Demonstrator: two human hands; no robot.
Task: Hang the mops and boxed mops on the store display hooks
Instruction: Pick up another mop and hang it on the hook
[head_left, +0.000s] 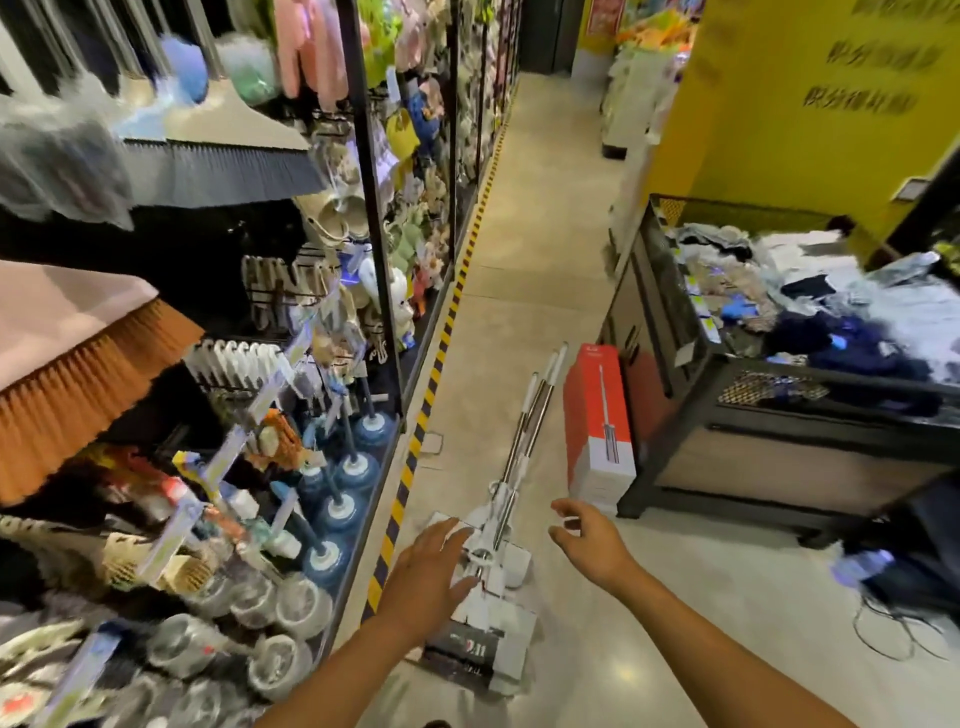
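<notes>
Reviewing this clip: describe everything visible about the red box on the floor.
The red box is tall, cardboard-looking, red above and white below, with a mop pictured on its front. It stands upright on the floor against the black mesh bin, beside the loose mops. Neither the left hand nor the right hand touches it.

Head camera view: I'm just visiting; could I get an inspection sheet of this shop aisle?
Surface: pale floor, striped tape along the display rack.
Job's things: mops lie bundled on the floor, handles pointing away; red mop box stands against the clothing bin.
Clutter: plastic bottle at right.
Hands: left hand open over the mop heads; right hand open, holding nothing.
Cables: black cables looped on the floor at right.
Surroundings: display rack holds brooms and plungers, left; clothing bin, yellow wall, right.
</notes>
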